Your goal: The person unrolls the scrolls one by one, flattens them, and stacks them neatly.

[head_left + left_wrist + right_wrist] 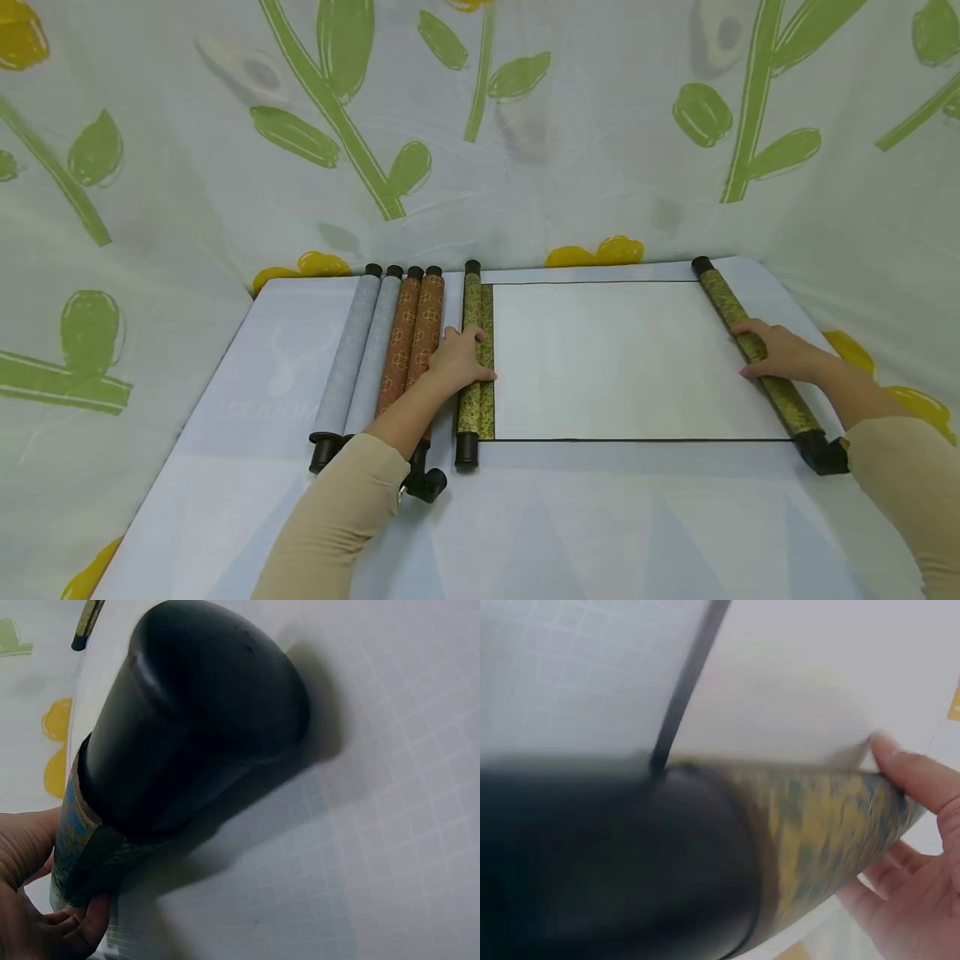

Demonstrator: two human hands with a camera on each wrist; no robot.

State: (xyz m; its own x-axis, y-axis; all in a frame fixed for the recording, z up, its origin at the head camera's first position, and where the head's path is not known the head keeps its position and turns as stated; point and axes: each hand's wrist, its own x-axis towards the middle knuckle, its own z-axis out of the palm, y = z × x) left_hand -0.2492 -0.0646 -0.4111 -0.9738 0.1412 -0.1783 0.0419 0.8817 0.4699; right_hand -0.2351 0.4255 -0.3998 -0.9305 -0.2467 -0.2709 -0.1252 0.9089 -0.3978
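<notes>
A hanging scroll lies partly unrolled on the table, its white sheet (637, 358) edged with thin black lines. Yellow-green patterned rollers with black end caps bound it at both sides. My left hand (456, 360) grips the left roller (470, 408) around its middle, thumb on the near-right side. In the left wrist view, that roller's black end cap (202, 690) fills much of the picture. The right roller (780, 396) lies slanted, and my right hand (783, 354) holds it from the right. In the right wrist view, the thumb (922, 776) is on the roller's upper side, fingers below.
Left of the scroll lie two grey rolled scrolls (352, 350) and two brown patterned ones (426, 321), side by side. Their black knobs (426, 483) point toward me. A pale tabletop (600, 517) bears everything, with a leaf-printed cloth (585, 192) behind and around it.
</notes>
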